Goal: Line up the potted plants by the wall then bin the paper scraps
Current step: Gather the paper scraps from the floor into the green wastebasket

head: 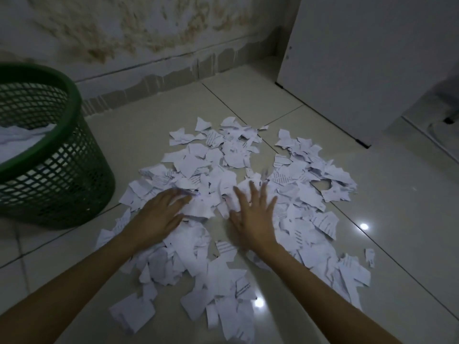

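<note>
Both hands, left hand (159, 214) and right hand (253, 217), spread flat on paper scraps (293, 184); left of them, green basket (62, 170) holding white paper.

tiled floor (159, 125) | paper scraps (223, 175) spread | green mesh basket (74, 170) left

A glossy floor (154, 125) of pale, large tiles fills most of the view, its dark grout lines running diagonally, with small bright reflections of light on the right and near the bottom. Behind it stands a wall (124, 26) with brownish, blotchy stains and flaking paint; along its foot runs a tiled skirting (159, 80) with an uneven, chipped paint edge. At the right rises a white cabinet panel (360, 58), standing on the floor. Beyond it, at the far right edge, a dim shape is too dark to tell.
</note>
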The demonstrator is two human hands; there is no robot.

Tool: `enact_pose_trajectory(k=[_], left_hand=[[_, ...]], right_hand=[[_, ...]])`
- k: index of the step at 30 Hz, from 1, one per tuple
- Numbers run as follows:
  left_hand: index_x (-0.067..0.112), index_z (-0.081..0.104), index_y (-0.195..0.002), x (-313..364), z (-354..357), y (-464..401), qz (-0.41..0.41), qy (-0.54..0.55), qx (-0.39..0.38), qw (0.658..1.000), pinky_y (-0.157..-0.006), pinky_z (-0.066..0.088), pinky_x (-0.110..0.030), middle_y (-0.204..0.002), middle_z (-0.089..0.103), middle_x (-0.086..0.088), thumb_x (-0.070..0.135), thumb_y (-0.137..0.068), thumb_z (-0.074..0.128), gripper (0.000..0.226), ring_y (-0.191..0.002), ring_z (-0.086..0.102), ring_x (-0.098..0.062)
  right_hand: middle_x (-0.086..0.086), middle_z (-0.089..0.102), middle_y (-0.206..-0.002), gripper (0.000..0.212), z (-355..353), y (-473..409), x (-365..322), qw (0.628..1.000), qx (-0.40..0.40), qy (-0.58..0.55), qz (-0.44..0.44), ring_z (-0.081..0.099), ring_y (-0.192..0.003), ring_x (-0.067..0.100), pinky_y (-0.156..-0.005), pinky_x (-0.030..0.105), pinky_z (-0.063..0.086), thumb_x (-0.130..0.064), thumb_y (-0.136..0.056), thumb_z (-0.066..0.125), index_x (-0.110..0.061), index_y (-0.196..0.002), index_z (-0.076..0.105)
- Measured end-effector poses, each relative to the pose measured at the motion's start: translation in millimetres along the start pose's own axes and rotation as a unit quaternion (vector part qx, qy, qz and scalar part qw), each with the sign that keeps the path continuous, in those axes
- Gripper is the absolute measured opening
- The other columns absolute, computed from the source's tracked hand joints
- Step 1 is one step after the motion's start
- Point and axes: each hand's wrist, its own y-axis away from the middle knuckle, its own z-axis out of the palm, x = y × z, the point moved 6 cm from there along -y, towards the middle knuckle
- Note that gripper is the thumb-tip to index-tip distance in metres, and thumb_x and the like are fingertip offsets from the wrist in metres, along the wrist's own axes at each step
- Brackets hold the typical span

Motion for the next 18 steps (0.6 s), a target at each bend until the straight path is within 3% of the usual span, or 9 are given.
enact_pose_trajectory(k=[2,4,5,7,9,12,15,16,18], left_hand=[[0.011,0.043,-0.138,-1,-3,15,-0.127,0.042,0.057,0.989,-0.106,0.035,-0.048,-0.141,0.045,-0.019,0.061,-0.092,0.005,0.077,-0.132,0.038,-0.035],[0.019,0.021,-0.148,1,13,36,-0.286,0.098,0.052,0.952,-0.117,0.013,-0.047,-0.155,0.018,-0.016,0.071,-0.086,0.007,0.082,-0.144,0.012,-0.033],[0.022,0.01,-0.149,9,24,42,-0.321,0.121,0.02,0.939,-0.119,0.004,-0.045,-0.157,0.007,-0.014,0.075,-0.081,0.005,0.086,-0.146,0.001,-0.031],[0.026,0.002,-0.149,31,35,43,-0.293,0.142,-0.034,0.945,-0.117,-0.003,-0.039,-0.158,-0.002,-0.008,0.085,-0.062,-0.015,0.107,-0.146,-0.007,-0.024],[0.026,0.011,-0.148,40,37,40,-0.26,0.173,-0.027,0.95,-0.117,0.005,-0.033,-0.158,0.005,-0.004,0.089,-0.052,-0.021,0.119,-0.147,0.001,-0.02],[0.024,0.02,-0.147,35,24,40,-0.292,0.163,0.029,0.942,-0.117,0.012,-0.038,-0.157,0.015,-0.008,0.076,-0.078,0.007,0.088,-0.145,0.009,-0.026],[0.026,0.008,-0.149,21,32,52,-0.34,0.067,-0.055,0.936,-0.118,0.002,-0.045,-0.157,0.001,-0.014,0.053,-0.093,0.023,0.064,-0.146,-0.004,-0.03],[0.026,0.009,-0.149,14,33,56,-0.354,0.042,-0.069,0.932,-0.117,-0.001,-0.047,-0.157,0.001,-0.015,0.049,-0.096,0.026,0.06,-0.145,-0.006,-0.031],[0.019,0.026,-0.146,5,26,63,-0.369,0.041,-0.038,0.928,-0.116,0.001,-0.051,-0.155,0.013,-0.019,0.035,-0.098,0.032,0.051,-0.145,0.004,-0.035]], right_hand=[[0.017,-0.004,-0.156,0.078,-9,14,23,0.991,0.071,-0.028,0.108,-0.015,-0.141,0.044,-0.105,0.055,-0.015,-0.064,-0.084,0.011,-0.023,-0.15,0.013],[0.021,-0.011,-0.156,0.072,4,28,36,0.978,-0.006,-0.047,0.202,-0.018,-0.14,0.046,-0.11,0.058,-0.011,-0.058,-0.092,0.021,-0.02,-0.15,-0.001],[0.021,-0.014,-0.156,0.073,15,33,34,0.976,-0.066,-0.048,0.201,-0.02,-0.14,0.046,-0.112,0.059,-0.008,-0.055,-0.094,0.024,-0.019,-0.15,-0.006],[0.016,-0.014,-0.157,0.08,27,38,16,0.982,-0.127,-0.05,0.13,-0.019,-0.142,0.04,-0.113,0.058,-0.007,-0.063,-0.089,0.018,-0.019,-0.15,-0.007],[0.008,-0.006,-0.159,0.092,26,38,1,0.987,-0.101,-0.094,0.087,-0.012,-0.146,0.032,-0.116,0.053,-0.003,-0.07,-0.072,0.006,-0.023,-0.15,0.002],[0.004,-0.004,-0.159,0.096,19,40,0,0.986,-0.065,-0.122,0.092,-0.012,-0.146,0.031,-0.117,0.051,-0.002,-0.075,-0.064,0.004,-0.03,-0.149,0.009],[0.002,-0.019,-0.156,0.098,29,44,9,0.989,-0.147,-0.001,-0.004,-0.021,-0.143,0.032,-0.113,0.057,-0.008,-0.085,-0.065,-0.005,-0.036,-0.149,0.007],[0.001,-0.015,-0.157,0.091,29,44,17,0.988,-0.151,0.035,-0.006,-0.019,-0.144,0.03,-0.113,0.057,-0.007,-0.08,-0.07,-0.004,-0.036,-0.148,0.011],[0.004,0.003,-0.159,0.058,15,40,32,0.992,-0.107,0.059,0.037,-0.004,-0.147,0.027,-0.114,0.057,-0.001,-0.056,-0.093,0.016,-0.033,-0.145,0.023]])
